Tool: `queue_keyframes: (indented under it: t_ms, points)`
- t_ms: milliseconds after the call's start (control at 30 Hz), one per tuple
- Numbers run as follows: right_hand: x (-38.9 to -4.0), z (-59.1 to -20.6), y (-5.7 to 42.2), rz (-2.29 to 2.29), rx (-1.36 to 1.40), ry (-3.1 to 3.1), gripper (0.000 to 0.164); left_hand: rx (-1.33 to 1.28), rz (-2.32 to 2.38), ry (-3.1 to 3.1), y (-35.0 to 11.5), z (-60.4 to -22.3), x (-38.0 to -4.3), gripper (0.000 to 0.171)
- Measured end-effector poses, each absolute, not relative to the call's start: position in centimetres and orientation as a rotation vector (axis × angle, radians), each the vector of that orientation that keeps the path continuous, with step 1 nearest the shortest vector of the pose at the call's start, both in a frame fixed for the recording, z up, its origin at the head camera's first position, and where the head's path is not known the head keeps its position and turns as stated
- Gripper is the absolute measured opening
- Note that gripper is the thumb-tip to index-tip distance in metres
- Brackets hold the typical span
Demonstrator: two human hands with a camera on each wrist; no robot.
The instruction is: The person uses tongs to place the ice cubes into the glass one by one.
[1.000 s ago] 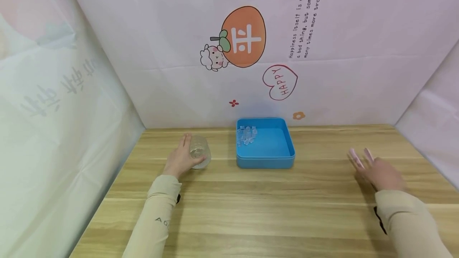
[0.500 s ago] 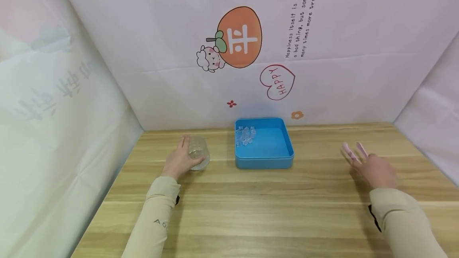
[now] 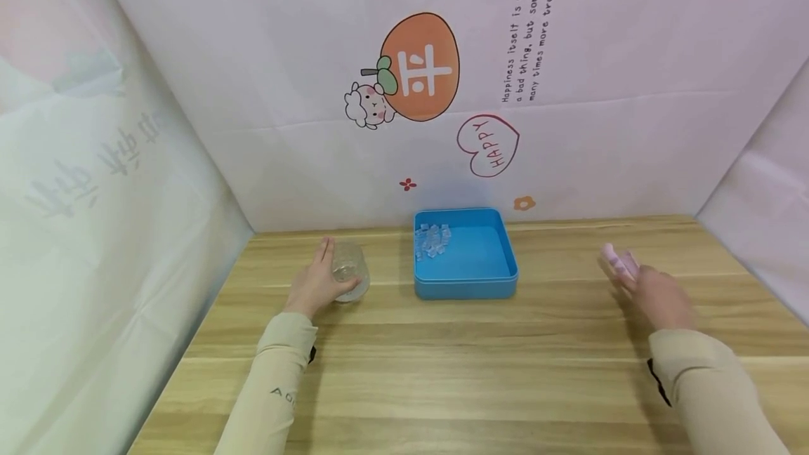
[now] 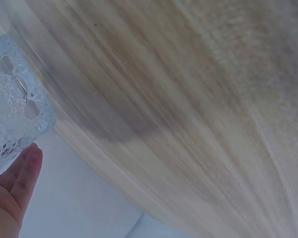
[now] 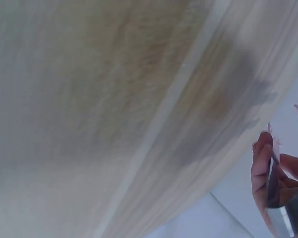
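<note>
A clear patterned glass [image 3: 351,262] stands on the table at the left of the head view, with my left hand [image 3: 312,288] gripping its side, thumb at the front and fingers behind. In the left wrist view the fingertips lie against the cut pattern of the glass [image 4: 20,101]. Over the right part of the table, my right hand [image 3: 662,300] holds pink-tipped tongs [image 3: 614,261], their tips pointing away and nothing visible between them. The tongs' dark metal arm [image 5: 273,181] shows at the right wrist. Several clear cubes [image 3: 433,239] lie in a blue tray [image 3: 466,289] between the hands.
The tray sits near the back of the wooden table [image 3: 442,371], close to a printed white cloth wall [image 3: 303,174]. White cloth [image 3: 126,265] also hangs along the left side, and another sheet [image 3: 771,181] along the right.
My right hand has moved slightly left and away with the tongs, and the tongs' tips have drawn closer together. The left hand stays on the glass.
</note>
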State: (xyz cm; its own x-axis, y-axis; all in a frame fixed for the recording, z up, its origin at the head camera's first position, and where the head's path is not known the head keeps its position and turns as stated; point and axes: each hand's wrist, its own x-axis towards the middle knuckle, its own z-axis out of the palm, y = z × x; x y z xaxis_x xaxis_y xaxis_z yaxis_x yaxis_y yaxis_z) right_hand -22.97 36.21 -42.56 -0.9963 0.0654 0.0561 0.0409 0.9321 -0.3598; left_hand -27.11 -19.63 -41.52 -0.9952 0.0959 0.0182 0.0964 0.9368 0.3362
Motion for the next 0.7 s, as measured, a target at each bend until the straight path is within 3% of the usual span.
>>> queue_keyframes:
  t_ms: [100, 300, 700]
  points:
    - [-23.1, -42.5, 35.8, 0.548, -0.034, -2.988, 0.054, -0.152, -0.540, -3.090, -19.6, -41.7, -27.1, 0.103]
    - [-23.5, -41.9, 35.0, 0.580, -0.029, -3.007, 0.049, -0.165, -0.519, -3.055, -19.4, -42.0, -27.3, 0.104]
    - [-24.9, -40.5, 33.0, 0.700, -0.093, -3.021, 0.061, -0.124, -0.505, -3.043, -18.2, -41.9, -27.6, 0.105]
